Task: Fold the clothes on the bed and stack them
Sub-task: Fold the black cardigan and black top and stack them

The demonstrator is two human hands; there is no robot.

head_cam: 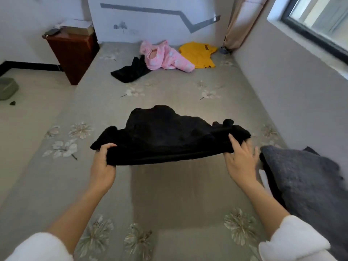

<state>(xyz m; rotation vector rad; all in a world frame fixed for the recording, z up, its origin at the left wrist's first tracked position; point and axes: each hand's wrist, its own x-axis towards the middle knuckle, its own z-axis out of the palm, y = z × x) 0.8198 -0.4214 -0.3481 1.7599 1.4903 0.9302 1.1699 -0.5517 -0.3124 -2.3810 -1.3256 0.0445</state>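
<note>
The bed (56,185) spreads under me. At the bed's right edge lies a dark grey garment (305,181). Above the bed's middle I hold a black garment (165,136) stretched out. At the bed's far end lie a pink jacket (165,57), a yellow shirt (199,53) and a small black piece (130,71). My left hand (102,162) curls round one end, and my right hand (241,162) pinches the other.

black garment (165,136) held stretched above bed (169,185); others heaped beyond
</note>
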